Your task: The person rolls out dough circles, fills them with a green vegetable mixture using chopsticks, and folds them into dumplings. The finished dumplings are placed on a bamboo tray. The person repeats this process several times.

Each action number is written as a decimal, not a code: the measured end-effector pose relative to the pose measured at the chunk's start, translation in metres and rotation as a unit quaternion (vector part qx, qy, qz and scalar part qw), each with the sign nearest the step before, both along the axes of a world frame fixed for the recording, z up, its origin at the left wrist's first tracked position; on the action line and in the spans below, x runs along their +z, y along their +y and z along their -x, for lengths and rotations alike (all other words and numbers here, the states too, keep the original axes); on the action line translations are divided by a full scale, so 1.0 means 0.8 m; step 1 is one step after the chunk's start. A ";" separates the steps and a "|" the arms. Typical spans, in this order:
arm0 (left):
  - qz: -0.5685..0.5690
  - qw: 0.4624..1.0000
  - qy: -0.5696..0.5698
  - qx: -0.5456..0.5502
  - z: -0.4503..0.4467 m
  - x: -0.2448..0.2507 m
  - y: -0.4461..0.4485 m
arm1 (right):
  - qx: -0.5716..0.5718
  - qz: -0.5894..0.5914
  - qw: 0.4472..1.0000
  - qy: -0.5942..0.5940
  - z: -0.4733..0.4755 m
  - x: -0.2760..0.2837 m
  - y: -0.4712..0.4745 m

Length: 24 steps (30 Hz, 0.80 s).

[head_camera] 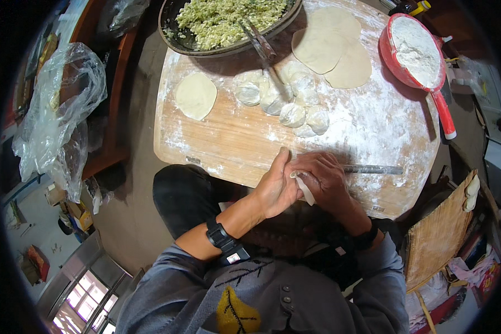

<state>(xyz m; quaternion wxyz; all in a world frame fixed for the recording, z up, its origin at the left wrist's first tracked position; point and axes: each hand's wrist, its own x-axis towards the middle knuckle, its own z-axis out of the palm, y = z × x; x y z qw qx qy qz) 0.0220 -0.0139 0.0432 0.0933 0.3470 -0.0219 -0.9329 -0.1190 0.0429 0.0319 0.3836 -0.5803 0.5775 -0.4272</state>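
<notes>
My left hand (275, 188) and my right hand (327, 177) meet over the near edge of the floured wooden board (217, 146). Between them they hold a folded dough wrapper (304, 188); its pale edge hangs down, and any filling inside is hidden. The right fingers curl over the left palm. Beside my right hand lies a thin dark rolling pin (373, 169), its left end hidden behind that hand. Several small floured dough pieces (292, 115) cluster beyond my hands. One round wrapper (196, 96) lies apart at left, and several overlapping wrappers (350, 64) lie at the far right.
A wide dark bowl (221, 53) of chopped green filling (229, 21) stands at the back, chopsticks (259, 41) leaning over its rim. A red long-handled scoop (441, 112) holds white flour (415, 50). Lower right, a tilted slatted board (438, 234) carries dumplings (471, 194). Plastic bags (58, 112) hang left.
</notes>
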 end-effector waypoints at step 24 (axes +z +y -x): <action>-0.118 0.984 -0.076 0.111 -0.009 0.086 0.035 | 0.152 -0.078 0.985 0.013 -0.004 0.084 0.001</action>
